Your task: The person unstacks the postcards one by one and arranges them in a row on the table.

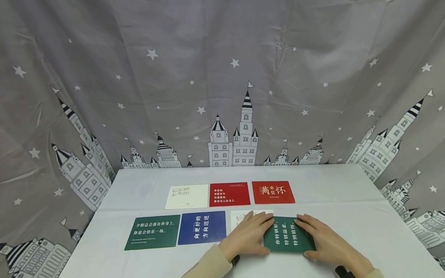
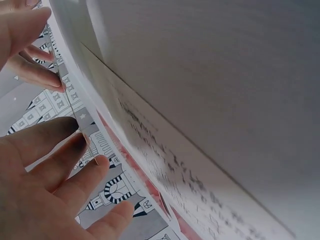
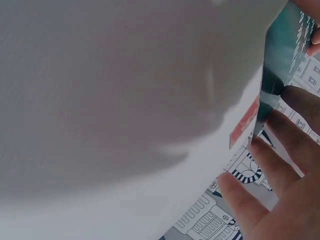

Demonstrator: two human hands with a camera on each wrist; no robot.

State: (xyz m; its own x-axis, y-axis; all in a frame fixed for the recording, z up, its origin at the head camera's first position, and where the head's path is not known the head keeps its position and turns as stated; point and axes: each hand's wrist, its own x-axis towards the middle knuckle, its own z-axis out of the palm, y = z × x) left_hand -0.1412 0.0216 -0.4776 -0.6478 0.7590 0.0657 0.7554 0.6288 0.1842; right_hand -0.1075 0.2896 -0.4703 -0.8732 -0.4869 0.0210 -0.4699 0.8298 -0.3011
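A dark green card (image 1: 289, 236) with white Chinese writing is at the right end of the front row. My left hand (image 1: 247, 236) holds its left side and my right hand (image 1: 326, 240) its right side, fingertips at the edges. In the right wrist view the green card (image 3: 281, 55) looks tilted and apart from the white surface. A white card (image 1: 239, 217) with handwriting lies partly under my left hand; the left wrist view shows this white card (image 2: 165, 160) close up. Left of it lie a blue card (image 1: 202, 227) and another green card (image 1: 152, 232).
The back row holds a cream card (image 1: 187, 196) with handwriting, a red card (image 1: 229, 194) with white text, and a red card (image 1: 273, 192) with gold characters. All lie on a white tabletop (image 1: 139, 266). Behind stands a grey curtain (image 1: 180, 81) printed with castles and stars.
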